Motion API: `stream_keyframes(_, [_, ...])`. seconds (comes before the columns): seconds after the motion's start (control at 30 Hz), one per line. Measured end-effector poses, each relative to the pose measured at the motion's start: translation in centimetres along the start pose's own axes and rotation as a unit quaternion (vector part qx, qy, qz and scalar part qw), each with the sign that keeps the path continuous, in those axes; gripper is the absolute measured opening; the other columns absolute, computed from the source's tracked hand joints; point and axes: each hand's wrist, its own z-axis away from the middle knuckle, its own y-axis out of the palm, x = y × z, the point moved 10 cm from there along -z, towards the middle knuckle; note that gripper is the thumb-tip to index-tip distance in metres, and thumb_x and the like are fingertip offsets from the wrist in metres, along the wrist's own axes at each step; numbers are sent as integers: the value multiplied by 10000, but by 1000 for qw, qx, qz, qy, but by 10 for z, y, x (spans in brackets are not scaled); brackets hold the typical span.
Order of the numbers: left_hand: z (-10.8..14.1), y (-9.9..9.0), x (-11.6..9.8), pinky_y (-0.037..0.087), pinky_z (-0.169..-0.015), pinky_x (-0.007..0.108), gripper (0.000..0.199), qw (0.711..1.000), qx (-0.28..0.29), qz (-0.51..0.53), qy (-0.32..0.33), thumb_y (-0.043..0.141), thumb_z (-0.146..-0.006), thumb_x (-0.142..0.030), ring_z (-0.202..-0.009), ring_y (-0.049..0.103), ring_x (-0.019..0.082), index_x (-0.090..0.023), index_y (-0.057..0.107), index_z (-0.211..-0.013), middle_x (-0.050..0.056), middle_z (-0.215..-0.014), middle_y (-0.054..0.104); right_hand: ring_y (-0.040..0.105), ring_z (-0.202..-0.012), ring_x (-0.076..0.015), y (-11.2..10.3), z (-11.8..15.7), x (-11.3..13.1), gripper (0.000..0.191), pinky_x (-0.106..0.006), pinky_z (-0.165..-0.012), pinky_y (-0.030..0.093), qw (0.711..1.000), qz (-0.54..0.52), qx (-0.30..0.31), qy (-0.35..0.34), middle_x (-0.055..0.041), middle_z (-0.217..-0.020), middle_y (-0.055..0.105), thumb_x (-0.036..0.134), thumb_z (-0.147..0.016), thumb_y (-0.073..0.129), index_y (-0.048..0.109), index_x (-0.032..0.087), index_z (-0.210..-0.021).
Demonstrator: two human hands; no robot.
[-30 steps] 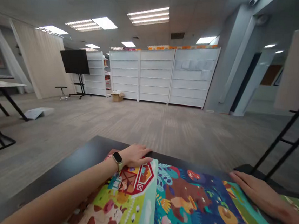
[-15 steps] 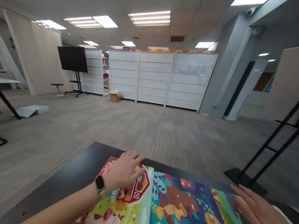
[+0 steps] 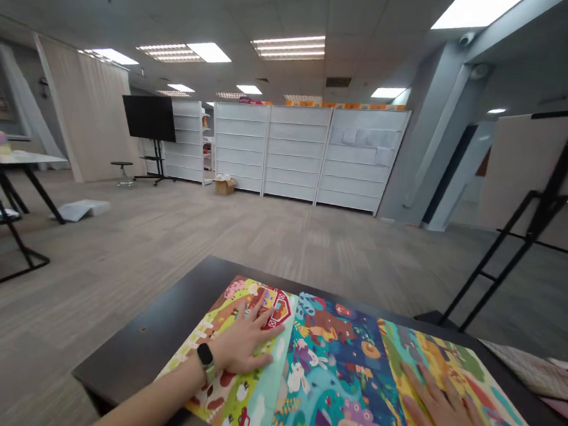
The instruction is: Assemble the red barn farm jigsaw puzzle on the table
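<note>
Head view — a three-panel picture board (image 3: 335,358) is pressed by the left hand (image 3: 244,343) and right hand (image 3: 450,416), fingers spread — nothing clamped.

Glossy printed card panels (image 3: 340,359) on a matt black tabletop (image 3: 153,321).

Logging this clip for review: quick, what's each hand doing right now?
Left hand: open, lying flat on the illustrated board, holding nothing.
Right hand: open, fingers spread, flat on the same board, holding nothing.
</note>
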Motion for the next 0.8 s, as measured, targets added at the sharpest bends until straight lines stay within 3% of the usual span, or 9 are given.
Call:
stream_keyframes(0.1, [-7,-9,-24,247,-1080,696,670,998,-30,-18,44,497,-957,-536,-1375,378,468,-313,298,-1557,144,-1570,382,283,-1468,-439,3,-4,23,779,-634,-1196,218,998,39,49,5,-36,-1523,508,775,-819,358,565,330,-1425])
stream_keyframes(0.23, [-11,-20,-71,385,-1036,466,452,990,-46,-33,132,500,-971,-377,-1145,572,294,-257,482,-1406,93,-1319,605,262,-1479,-432,-1,-3,22,768,-625,-1204,207,998,40,55,10,-47,-1555,463,770,-839,396,531,326,-1451])
stream_keyframes(0.37, [-25,-8,-140,430,-955,373,219,967,-48,-29,247,536,-957,-381,-1051,590,239,-243,611,-1109,46,-1154,655,276,-1482,-408,-9,0,25,709,-631,-1197,225,998,12,57,12,-37,-1584,416,728,-894,389,458,355,-1493])
stream_keyframes(0.47, [-33,-1,-174,427,-973,351,239,954,-56,14,294,590,-933,-408,-1093,573,229,-232,593,-1094,40,-1193,636,270,-1487,-403,-18,3,32,671,-632,-1198,220,997,8,73,13,-52,-1588,411,679,-934,364,453,330,-1500])
stream_keyframes(0.57, [-39,0,-178,431,-983,347,288,958,-49,65,276,636,-893,-379,-1091,574,222,-232,579,-1135,32,-1215,631,334,-1463,-404,-35,4,45,630,-636,-1188,247,997,-13,73,1,-100,-1558,456,623,-960,380,505,279,-1473])
stream_keyframes(0.63, [-39,-2,-175,443,-968,359,298,961,-47,78,263,632,-890,-371,-1080,580,230,-228,579,-1145,36,-1216,637,414,-1427,-371,-50,1,66,581,-602,-1175,307,997,-51,54,-36,-144,-1526,491,553,-988,385,543,228,-1443])
stream_keyframes(0.73, [-37,-2,-173,466,-931,360,252,960,-45,72,265,616,-897,-361,-1054,594,230,-219,599,-1105,38,-1200,656,490,-1372,-309,-77,-8,123,465,-545,-1153,377,983,-141,34,-115,-138,-1481,538,442,-1016,398,598,224,-1375])
stream_keyframes(0.8, [-38,2,-174,479,-925,362,204,961,-42,57,267,602,-904,-339,-1036,606,227,-219,620,-1067,34,-1154,677,503,-1361,-280,-90,-11,178,412,-509,-1146,401,959,-212,65,-174,-122,-1447,571,386,-1025,401,623,227,-1335])
